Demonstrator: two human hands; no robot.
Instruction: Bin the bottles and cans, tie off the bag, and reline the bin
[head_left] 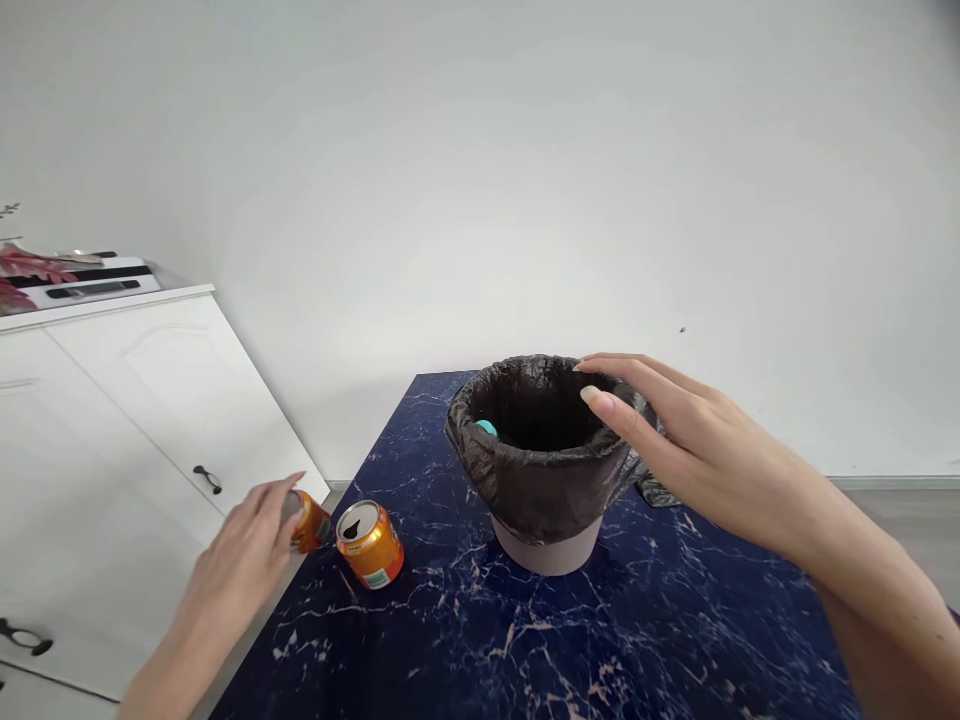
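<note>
At the table's left edge, my left hand is closed round an orange drink can, which is tilted. A second orange drink can stands upright just right of it, its top opened. A small bin stands mid-table, lined with a black plastic bag folded over its rim. Stretched over the bin's right rim is my right hand, thumb and fingers apart. Its fingertips are at the bag's edge; whether they press on it I cannot tell. Something turquoise shows inside the bin at the left.
The table has a dark blue marbled top. Black plastic lies behind the bin at the right. White cabinets stand at the left, with a white and black appliance and red leaves on top. A pale wall rises behind.
</note>
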